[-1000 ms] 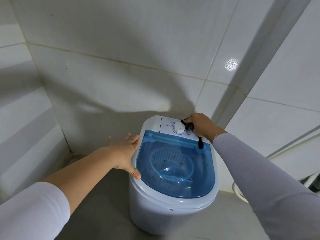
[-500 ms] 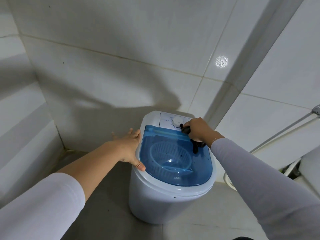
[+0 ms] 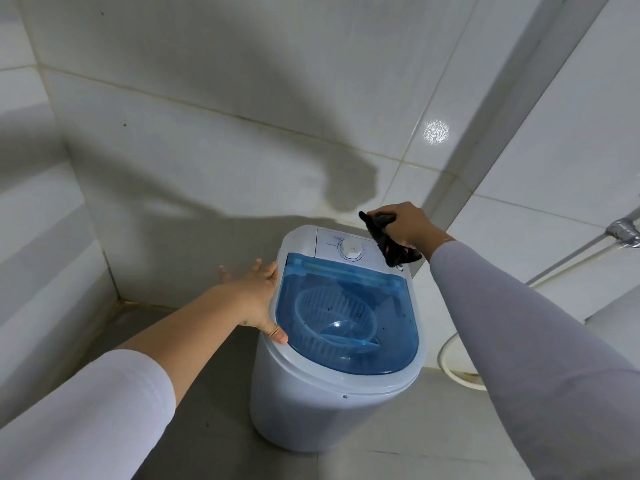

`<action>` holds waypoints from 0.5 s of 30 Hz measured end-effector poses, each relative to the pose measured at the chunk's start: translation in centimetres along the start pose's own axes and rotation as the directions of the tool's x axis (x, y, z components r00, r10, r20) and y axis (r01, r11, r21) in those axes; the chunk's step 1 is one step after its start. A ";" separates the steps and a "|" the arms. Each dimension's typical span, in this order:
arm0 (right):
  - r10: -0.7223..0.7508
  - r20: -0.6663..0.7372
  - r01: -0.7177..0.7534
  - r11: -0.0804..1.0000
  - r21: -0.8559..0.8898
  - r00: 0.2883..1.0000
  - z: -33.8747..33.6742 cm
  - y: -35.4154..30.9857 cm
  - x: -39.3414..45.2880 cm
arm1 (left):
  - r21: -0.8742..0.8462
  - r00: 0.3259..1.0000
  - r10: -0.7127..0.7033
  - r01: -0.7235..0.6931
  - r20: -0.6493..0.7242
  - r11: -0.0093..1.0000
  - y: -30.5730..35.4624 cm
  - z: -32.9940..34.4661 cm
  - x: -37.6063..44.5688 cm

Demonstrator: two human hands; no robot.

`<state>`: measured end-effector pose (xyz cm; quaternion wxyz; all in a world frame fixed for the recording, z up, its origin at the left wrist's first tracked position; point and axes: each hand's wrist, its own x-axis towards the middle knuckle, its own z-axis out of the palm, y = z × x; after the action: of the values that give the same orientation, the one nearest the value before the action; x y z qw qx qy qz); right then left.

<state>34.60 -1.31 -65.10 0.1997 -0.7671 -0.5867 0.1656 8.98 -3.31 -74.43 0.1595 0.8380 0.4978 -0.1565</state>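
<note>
Left hand [image 3: 258,296], fingers straight, rests against the left rim of a mini washing machine [image 3: 311,410] on a tiled bathroom floor [image 3: 214,427], thumb on its front edge. The right hand [image 3: 407,225] grasps a black cloth [image 3: 388,242] above the rear right corner of the control panel, just beside the white dial [image 3: 351,251]. The blue lid [image 3: 394,341] is down, and a strainer basket [image 3: 332,306] shows through it. Risks, on this view: the dangling cloth could catch the dial and turn it, or a hard wipe could shift the light machine on smooth tile if the bracing hand slips. Count: two hands, one machine, one lid, one dial, one cloth, one basket.
</note>
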 end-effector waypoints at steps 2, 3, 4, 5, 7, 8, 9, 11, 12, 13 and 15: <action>-0.026 0.026 0.028 0.997 -0.071 0.999 0.6 -0.8 0.2 | 0.007 1.000 0.001 -0.001 0.002 1.000 0.0 0.0 0.0; -0.040 0.040 0.044 0.993 -0.109 0.998 1.2 -1.0 0.4 | 0.008 1.000 0.000 0.000 0.006 1.000 0.0 0.0 0.0; -0.056 0.053 0.064 0.985 -0.162 0.997 1.9 -1.1 0.6 | 0.005 1.000 0.000 0.000 0.011 1.000 0.0 0.0 0.0; -0.072 0.072 0.086 0.974 -0.211 0.995 2.7 -1.1 0.7 | -0.002 1.000 0.001 -0.001 0.015 1.000 0.0 0.0 0.0; -0.109 0.113 0.136 0.951 -0.278 0.988 4.1 -1.2 0.8 | -0.023 1.000 0.004 -0.003 0.022 1.000 0.0 0.0 -0.1; -0.133 0.121 0.164 0.939 -0.301 0.984 4.6 -1.3 0.8 | -0.034 1.000 0.004 -0.003 0.028 0.999 0.0 0.0 -0.1; -0.155 0.118 0.186 0.931 -0.315 0.981 4.9 -1.3 0.7 | -0.046 0.999 0.004 -0.002 0.034 0.999 0.0 -0.1 -0.2; -0.188 0.110 0.215 0.918 -0.334 0.976 5.0 -1.0 0.4 | -0.054 0.999 0.007 -0.005 0.040 0.999 0.0 -0.2 -0.2; -0.207 0.109 0.232 0.911 -0.341 0.972 5.0 -0.8 0.2 | -0.047 0.999 0.009 -0.008 0.039 0.999 0.0 -0.2 -0.1; -0.221 0.115 0.248 0.907 -0.340 0.968 5.0 -0.6 -0.1 | -0.039 0.999 0.010 -0.009 0.037 0.999 0.0 -0.1 -0.1; -0.232 0.145 0.268 0.906 -0.328 0.962 4.9 -0.3 -0.6 | -0.032 0.999 0.006 -0.005 0.032 0.999 0.0 0.0 -0.1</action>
<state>31.86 -1.24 -69.15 0.0515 -0.6991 -0.7095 0.0724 8.95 -3.36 -74.37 0.1812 0.8341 0.4953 -0.1614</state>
